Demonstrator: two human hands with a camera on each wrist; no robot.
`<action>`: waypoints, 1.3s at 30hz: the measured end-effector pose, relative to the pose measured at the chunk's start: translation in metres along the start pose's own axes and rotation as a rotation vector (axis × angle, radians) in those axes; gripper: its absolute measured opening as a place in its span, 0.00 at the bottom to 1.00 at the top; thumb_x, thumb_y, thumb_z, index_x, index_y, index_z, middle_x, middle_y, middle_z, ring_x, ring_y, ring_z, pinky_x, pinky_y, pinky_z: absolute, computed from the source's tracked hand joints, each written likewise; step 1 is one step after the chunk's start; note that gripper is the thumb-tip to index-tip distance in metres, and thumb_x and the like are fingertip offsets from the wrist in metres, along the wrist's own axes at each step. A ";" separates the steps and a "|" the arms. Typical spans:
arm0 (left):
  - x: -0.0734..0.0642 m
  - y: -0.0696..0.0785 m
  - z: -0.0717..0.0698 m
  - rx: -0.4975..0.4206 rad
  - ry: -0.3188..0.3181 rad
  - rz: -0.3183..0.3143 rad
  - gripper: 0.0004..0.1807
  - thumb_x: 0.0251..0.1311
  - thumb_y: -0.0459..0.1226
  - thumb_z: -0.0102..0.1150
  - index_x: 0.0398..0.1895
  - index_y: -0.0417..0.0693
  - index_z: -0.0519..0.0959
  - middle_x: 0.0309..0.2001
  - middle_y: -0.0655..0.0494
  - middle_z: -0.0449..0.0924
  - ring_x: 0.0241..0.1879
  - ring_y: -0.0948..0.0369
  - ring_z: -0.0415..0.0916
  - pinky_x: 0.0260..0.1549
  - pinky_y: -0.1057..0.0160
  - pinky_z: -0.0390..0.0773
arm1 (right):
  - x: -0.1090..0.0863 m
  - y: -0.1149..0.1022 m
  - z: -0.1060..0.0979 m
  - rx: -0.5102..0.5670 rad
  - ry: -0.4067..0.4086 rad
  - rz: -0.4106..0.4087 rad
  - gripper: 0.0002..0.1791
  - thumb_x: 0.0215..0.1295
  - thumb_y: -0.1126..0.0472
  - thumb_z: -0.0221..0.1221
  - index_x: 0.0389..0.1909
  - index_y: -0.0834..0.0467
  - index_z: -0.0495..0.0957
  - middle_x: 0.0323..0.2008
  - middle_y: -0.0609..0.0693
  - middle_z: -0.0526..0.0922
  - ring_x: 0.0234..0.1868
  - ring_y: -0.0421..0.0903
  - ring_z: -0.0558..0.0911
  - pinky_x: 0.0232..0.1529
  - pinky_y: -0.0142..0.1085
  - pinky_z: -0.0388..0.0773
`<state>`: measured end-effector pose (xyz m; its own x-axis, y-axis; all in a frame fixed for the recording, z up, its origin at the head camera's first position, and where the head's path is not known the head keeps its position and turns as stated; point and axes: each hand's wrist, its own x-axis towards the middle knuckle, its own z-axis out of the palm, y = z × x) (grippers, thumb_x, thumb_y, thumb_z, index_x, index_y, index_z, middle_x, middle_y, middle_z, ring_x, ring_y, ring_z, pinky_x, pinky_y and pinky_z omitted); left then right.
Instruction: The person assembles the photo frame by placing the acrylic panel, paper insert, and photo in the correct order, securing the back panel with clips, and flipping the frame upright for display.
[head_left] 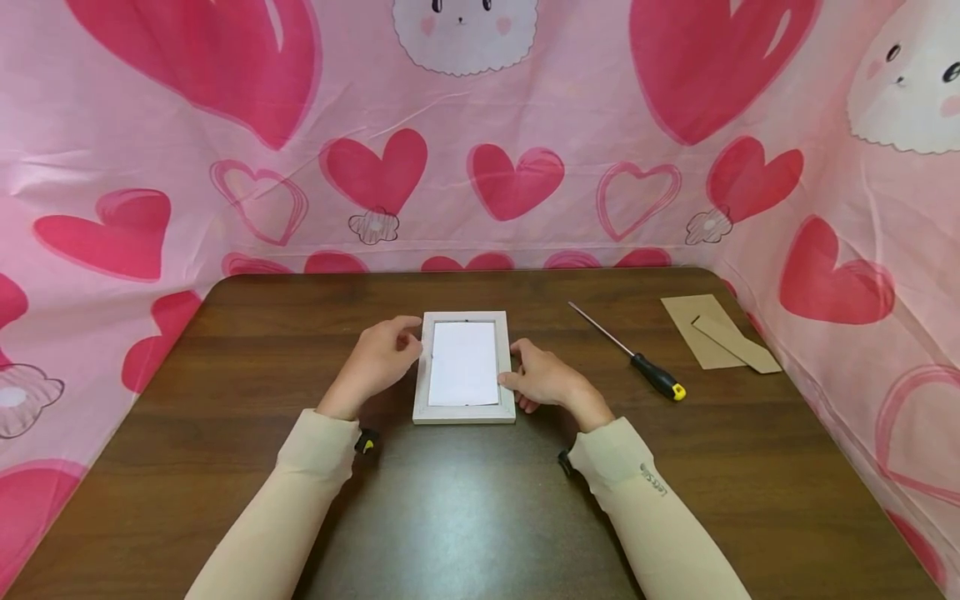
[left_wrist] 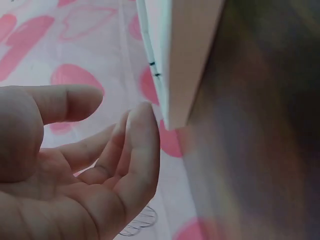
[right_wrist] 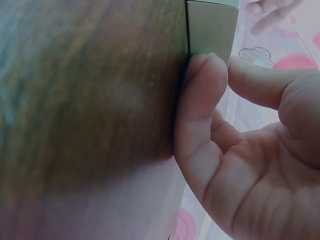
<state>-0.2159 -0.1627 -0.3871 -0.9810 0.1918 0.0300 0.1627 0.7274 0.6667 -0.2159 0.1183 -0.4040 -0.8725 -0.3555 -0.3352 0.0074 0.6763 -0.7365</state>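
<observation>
A white picture frame [head_left: 465, 414] lies flat on the table, its recess facing up. Inside the recess sits a white sheet [head_left: 463, 363], with small dark tabs along the inner edge. My left hand [head_left: 381, 358] is beside the frame's left side, fingers loosely bent. In the left wrist view a gap shows between those fingers [left_wrist: 142, 130] and the frame's side [left_wrist: 187, 55]. At the right side, my right hand [head_left: 547, 379] holds the frame's edge, thumb on top and fingertips [right_wrist: 212, 75] against the outer side.
A screwdriver [head_left: 626, 350] with a black and yellow handle lies right of the frame. Farther right is a brown backing board [head_left: 697, 321] with a stand leg [head_left: 738, 343] across it. Pink heart-patterned cloth [head_left: 517, 183] hangs behind the brown wooden table [head_left: 465, 517].
</observation>
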 end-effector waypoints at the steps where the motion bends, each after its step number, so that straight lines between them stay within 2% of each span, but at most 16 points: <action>1: -0.001 -0.002 0.000 -0.014 -0.015 -0.016 0.25 0.75 0.36 0.56 0.72 0.37 0.74 0.44 0.44 0.82 0.40 0.51 0.80 0.40 0.56 0.79 | 0.000 0.000 0.000 -0.002 0.001 0.000 0.35 0.78 0.57 0.63 0.77 0.66 0.59 0.30 0.58 0.82 0.24 0.48 0.82 0.31 0.38 0.86; 4: -0.002 -0.009 0.000 -0.072 -0.077 -0.071 0.27 0.75 0.37 0.57 0.74 0.37 0.72 0.45 0.44 0.81 0.38 0.53 0.86 0.41 0.56 0.83 | 0.000 0.001 0.000 -0.004 0.002 0.001 0.35 0.78 0.57 0.62 0.77 0.66 0.59 0.30 0.58 0.82 0.24 0.48 0.82 0.31 0.38 0.86; 7: -0.002 -0.013 0.001 -0.144 -0.136 -0.133 0.29 0.75 0.36 0.59 0.76 0.37 0.69 0.48 0.43 0.80 0.41 0.52 0.89 0.47 0.54 0.88 | 0.000 0.001 0.001 -0.003 -0.001 0.002 0.35 0.78 0.57 0.62 0.77 0.66 0.59 0.31 0.58 0.82 0.25 0.48 0.82 0.31 0.38 0.86; 12: -0.001 -0.017 0.004 -0.228 -0.207 -0.202 0.33 0.73 0.35 0.63 0.77 0.36 0.66 0.53 0.40 0.78 0.45 0.50 0.86 0.51 0.52 0.88 | 0.001 0.001 0.001 -0.006 -0.005 -0.004 0.35 0.78 0.57 0.62 0.77 0.66 0.59 0.31 0.58 0.82 0.25 0.48 0.82 0.31 0.38 0.86; 17: 0.001 -0.015 0.007 -0.283 -0.257 -0.243 0.36 0.71 0.35 0.66 0.79 0.39 0.65 0.58 0.39 0.75 0.50 0.49 0.82 0.52 0.53 0.88 | 0.000 0.001 0.000 -0.006 -0.002 -0.013 0.35 0.78 0.58 0.62 0.76 0.67 0.60 0.29 0.57 0.82 0.24 0.48 0.82 0.30 0.38 0.86; 23: 0.002 -0.016 0.008 -0.301 -0.276 -0.252 0.37 0.70 0.33 0.68 0.79 0.40 0.65 0.58 0.39 0.75 0.50 0.49 0.81 0.52 0.53 0.88 | 0.001 0.003 0.000 -0.005 -0.003 -0.019 0.35 0.78 0.58 0.62 0.76 0.68 0.60 0.29 0.57 0.82 0.24 0.48 0.81 0.30 0.38 0.86; 34: 0.002 -0.016 0.009 -0.272 -0.273 -0.278 0.38 0.70 0.33 0.68 0.80 0.42 0.63 0.57 0.39 0.75 0.48 0.49 0.82 0.52 0.53 0.88 | 0.000 0.002 0.000 -0.015 -0.010 -0.036 0.36 0.78 0.58 0.62 0.76 0.69 0.59 0.28 0.57 0.82 0.23 0.47 0.82 0.29 0.39 0.86; 39: 0.002 -0.015 0.009 -0.277 -0.277 -0.276 0.38 0.70 0.33 0.68 0.80 0.42 0.63 0.56 0.39 0.74 0.47 0.50 0.83 0.52 0.52 0.88 | -0.004 0.000 -0.010 0.003 -0.035 -0.051 0.37 0.78 0.57 0.61 0.78 0.70 0.58 0.30 0.58 0.83 0.24 0.47 0.83 0.31 0.39 0.87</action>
<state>-0.2190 -0.1674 -0.4038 -0.9121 0.2120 -0.3508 -0.1713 0.5804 0.7961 -0.2167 0.1258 -0.3967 -0.8544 -0.4119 -0.3169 -0.0355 0.6546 -0.7551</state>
